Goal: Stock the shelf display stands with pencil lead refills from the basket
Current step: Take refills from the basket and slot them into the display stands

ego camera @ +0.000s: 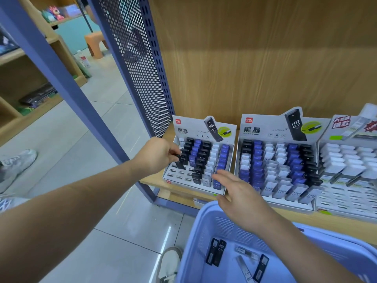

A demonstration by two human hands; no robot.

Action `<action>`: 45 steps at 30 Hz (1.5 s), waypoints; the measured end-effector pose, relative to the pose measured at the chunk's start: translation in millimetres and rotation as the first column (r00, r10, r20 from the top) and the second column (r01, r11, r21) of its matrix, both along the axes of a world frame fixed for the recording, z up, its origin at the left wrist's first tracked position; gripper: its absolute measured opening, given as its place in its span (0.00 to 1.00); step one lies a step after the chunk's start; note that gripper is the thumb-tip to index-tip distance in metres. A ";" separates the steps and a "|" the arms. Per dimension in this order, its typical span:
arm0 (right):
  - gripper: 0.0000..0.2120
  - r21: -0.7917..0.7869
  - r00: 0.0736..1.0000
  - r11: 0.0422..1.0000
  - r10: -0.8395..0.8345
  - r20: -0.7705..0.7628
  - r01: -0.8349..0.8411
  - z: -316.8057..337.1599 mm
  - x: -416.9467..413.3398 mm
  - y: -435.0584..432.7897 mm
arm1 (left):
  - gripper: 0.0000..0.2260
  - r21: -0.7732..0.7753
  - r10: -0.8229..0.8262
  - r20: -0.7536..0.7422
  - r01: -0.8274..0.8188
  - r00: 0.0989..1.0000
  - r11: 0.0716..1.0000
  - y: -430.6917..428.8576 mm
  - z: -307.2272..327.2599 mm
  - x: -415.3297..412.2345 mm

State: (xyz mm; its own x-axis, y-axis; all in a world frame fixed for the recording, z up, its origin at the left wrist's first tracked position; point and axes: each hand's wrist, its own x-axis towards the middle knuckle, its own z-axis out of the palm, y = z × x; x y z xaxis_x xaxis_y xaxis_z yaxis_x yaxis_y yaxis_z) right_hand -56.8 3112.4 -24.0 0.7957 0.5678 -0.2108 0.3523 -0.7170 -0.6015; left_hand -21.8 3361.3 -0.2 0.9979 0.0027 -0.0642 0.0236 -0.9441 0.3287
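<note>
My left hand pinches a black HB 0.7 lead refill case over the left rows of the left display stand, which holds black, blue and white cases and has several bare slots at its front left. My right hand hovers open with fingers spread above the stand's front right corner, holding nothing. Below it the blue basket holds a few loose black and clear refill cases.
A fuller middle display stand and a right stand of white cases sit on the wooden shelf. A perforated purple side panel borders the left stand. Tiled floor and shoes lie at left.
</note>
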 end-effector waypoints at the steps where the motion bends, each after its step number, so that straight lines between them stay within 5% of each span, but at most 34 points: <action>1: 0.26 -0.021 1.000 1.000 0.007 -0.003 -0.007 0.0 -0.4 -0.3 | 0.08 0.019 -0.019 0.010 0.019 1.000 1.000 0.1 -1.4 0.3; 23: 0.28 -0.032 0.999 0.999 -0.031 0.044 0.032 -17.2 -1.9 -2.5 | 0.09 0.000 -0.174 0.153 0.176 0.973 0.984 -1.9 -16.2 3.0; 36: 0.28 0.074 0.994 0.993 -0.089 -0.055 0.093 -15.3 -3.3 -7.1 | 0.08 -0.025 -0.060 0.102 0.062 0.993 0.998 -3.7 -23.3 7.4; 45: 0.27 0.130 0.982 0.984 -0.098 -0.161 0.120 -16.7 0.9 -9.3 | 0.07 0.109 -0.197 0.065 0.189 0.978 0.976 1.2 -26.8 2.4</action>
State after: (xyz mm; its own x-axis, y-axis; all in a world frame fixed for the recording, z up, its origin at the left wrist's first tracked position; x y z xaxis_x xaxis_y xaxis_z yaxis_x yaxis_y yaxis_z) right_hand -55.9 3103.0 -40.6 0.8189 0.5115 -0.2604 0.1725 -0.6520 -0.7383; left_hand -19.4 3362.5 -27.0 0.9822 -0.1878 0.0013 -0.1833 -0.9571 0.2243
